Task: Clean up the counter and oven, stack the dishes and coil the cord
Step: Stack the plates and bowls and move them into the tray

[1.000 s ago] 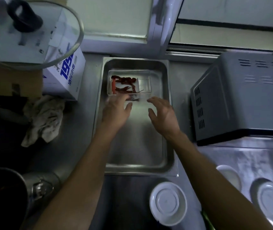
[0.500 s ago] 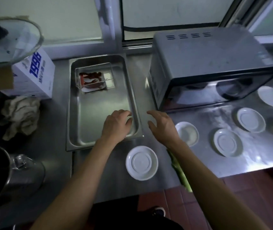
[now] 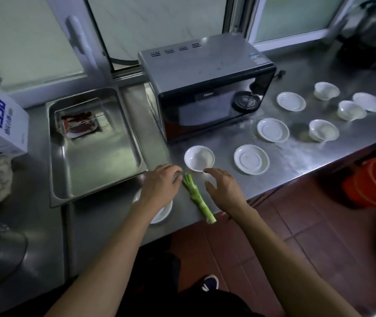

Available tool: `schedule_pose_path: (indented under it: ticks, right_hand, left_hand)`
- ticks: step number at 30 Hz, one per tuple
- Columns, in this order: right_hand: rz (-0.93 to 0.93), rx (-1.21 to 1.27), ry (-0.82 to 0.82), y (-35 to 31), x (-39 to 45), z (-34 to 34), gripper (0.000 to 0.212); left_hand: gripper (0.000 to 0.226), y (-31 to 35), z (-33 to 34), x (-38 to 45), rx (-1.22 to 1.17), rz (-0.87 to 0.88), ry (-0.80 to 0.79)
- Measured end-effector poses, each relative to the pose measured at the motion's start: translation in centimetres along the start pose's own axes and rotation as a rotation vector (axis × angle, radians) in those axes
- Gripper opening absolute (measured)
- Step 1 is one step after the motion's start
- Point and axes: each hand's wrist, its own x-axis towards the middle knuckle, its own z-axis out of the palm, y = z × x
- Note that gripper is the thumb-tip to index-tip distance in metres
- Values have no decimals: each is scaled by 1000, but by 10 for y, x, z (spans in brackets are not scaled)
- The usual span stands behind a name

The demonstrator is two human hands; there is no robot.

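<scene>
L hand (image 3: 160,183): fingers relaxed, holding nothing, hovers over counter (image 3: 104,225) edge just left of green stalk (image 3: 198,197); a white saucer (image 3: 163,212) partly hidden under its wrist
R hand (image 3: 224,189): fingers spread, released, nothing held, just right of stalk, thumb tip near small white bowl (image 3: 199,158)
Stalk: lies flat betw. both hands, cut end past counter edge
Oven (image 3: 205,88): door closed, behind bowl
Dishes: saucer (image 3: 251,159) right of bowl, more white saucers & bowls scattered farther right, not stacked
Steel tray (image 3: 95,154): left of oven, clear box w/ red bits (image 3: 77,123) at its far end
Cord: can't tell where
</scene>
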Motion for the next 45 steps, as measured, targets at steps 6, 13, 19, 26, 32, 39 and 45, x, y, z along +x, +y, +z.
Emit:
schedule_pose_path:
  ticks: [6, 13, 19, 26, 32, 39, 45]
  right_hand:
    - [81, 21, 16, 34, -22, -25, 42]
    - [140, 30, 46, 55, -22, -38, 42]
    - [213, 23, 29, 81, -9, -43, 43]
    - [248, -25, -11, 109, 23, -48, 40]
    - [227, -13, -6, 119, 55, -45, 39]
    - [252, 9, -14, 133, 69, -54, 41]
    - [307, 48, 16, 181, 52, -96, 41]
  left_hand:
    - [31, 37, 21, 8, 72, 64, -111]
    - [47, 53, 47, 31, 134, 104, -168]
    - [56, 50, 77, 75, 196, 133, -216]
    - [88, 33, 119, 133, 246, 1, -335]
    - [96, 21, 139, 156, 288, -79, -425]
    - [88, 43, 142, 169, 269, -88, -369]
    - [87, 111, 157, 194, 239, 9, -328]
